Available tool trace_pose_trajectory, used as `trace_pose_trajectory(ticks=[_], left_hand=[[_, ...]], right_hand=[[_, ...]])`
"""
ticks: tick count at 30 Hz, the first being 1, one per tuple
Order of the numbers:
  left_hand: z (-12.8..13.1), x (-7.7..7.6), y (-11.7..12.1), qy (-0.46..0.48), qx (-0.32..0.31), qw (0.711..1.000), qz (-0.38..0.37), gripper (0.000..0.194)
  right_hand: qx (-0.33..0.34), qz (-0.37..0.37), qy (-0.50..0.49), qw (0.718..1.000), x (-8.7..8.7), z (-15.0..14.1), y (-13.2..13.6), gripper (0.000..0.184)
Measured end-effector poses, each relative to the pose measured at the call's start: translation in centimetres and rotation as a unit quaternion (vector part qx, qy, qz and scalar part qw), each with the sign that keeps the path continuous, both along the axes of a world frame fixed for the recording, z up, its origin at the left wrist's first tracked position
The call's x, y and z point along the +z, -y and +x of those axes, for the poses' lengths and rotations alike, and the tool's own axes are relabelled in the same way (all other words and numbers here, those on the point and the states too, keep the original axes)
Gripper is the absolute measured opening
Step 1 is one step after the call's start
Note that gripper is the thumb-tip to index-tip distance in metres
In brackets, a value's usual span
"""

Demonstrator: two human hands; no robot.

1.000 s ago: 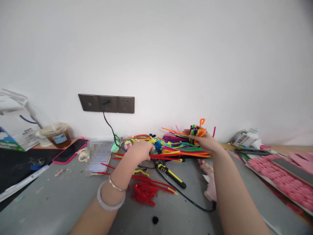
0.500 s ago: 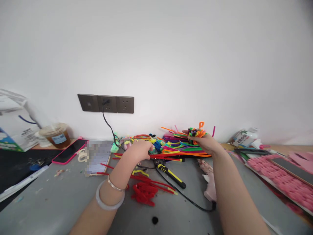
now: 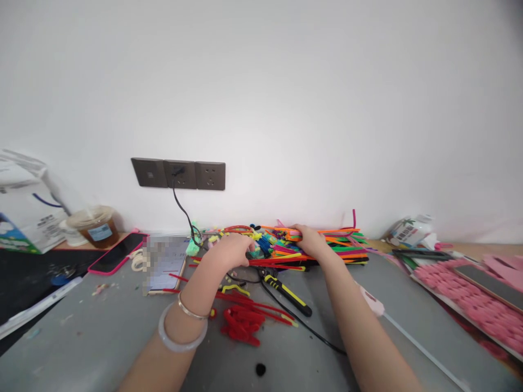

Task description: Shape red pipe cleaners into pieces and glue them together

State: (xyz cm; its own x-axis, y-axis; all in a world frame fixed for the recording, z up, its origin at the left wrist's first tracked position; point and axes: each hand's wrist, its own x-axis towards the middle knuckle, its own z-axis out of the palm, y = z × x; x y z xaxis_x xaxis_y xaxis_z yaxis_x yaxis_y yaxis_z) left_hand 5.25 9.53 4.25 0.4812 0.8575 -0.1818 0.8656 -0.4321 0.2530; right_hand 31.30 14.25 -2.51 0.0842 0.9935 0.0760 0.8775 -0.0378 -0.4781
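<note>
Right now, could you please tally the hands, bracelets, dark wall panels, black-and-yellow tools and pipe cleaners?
Hands: 2
Bracelets: 2
Dark wall panels: 3
Black-and-yellow tool: 1
Pipe cleaners: too overlapped to count
Total, without these last: 8

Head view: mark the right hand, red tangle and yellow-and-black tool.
Right hand (image 3: 310,241), head view, back of the hand.
Red tangle (image 3: 242,325), head view, middle.
Yellow-and-black tool (image 3: 288,295), head view, handle.

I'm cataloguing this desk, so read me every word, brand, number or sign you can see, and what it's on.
Nothing reads clearly.
White packaging, far left: dark print, too blurred.
Pale blue cup label: print too small.
Pale screen: partly pixelated, rest too faint.
White package, right: lettering too blurred.
</note>
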Motion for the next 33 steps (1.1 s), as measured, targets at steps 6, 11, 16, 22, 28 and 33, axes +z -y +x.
trace_pose_trajectory(ticks=[6, 11, 16, 22, 28, 33], left_hand=[[-0.2, -0.1, 0.1, 0.017, -0.002, 1.0, 0.003, 0.036], [-0.4, -0.2, -0.1, 0.028, -0.005, 1.0, 0.001, 0.037], [-0.5, -0.5, -0.3, 0.045, -0.008, 0.999, -0.019, 0.038], [-0.5, -1.1, -0.5, 0.073, 0.001, 0.997, -0.002, 0.035], [0.0, -0.9, -0.4, 0.075, -0.017, 0.997, 0.0, 0.034], [1.0, -0.2, -0.1, 0.145, -0.034, 0.986, 0.072, 0.022]], right_hand=[[-0.046, -0.054, 0.101, 0.992, -0.6, -1.8, -1.5, 0.052], [-0.074, -0.086, 0.101, 0.988, -0.5, -2.0, -2.9, 0.034], [-0.056, -0.086, 0.013, 0.995, 0.5, 0.2, -2.9, 0.018], [0.006, -0.017, -0.164, 0.986, 1.9, 4.0, -1.0, 0.027], [0.043, 0.041, -0.292, 0.955, 2.1, 5.8, 0.9, 0.042], [0.071, 0.006, -0.369, 0.927, 1.7, 6.4, 2.2, 0.041]])
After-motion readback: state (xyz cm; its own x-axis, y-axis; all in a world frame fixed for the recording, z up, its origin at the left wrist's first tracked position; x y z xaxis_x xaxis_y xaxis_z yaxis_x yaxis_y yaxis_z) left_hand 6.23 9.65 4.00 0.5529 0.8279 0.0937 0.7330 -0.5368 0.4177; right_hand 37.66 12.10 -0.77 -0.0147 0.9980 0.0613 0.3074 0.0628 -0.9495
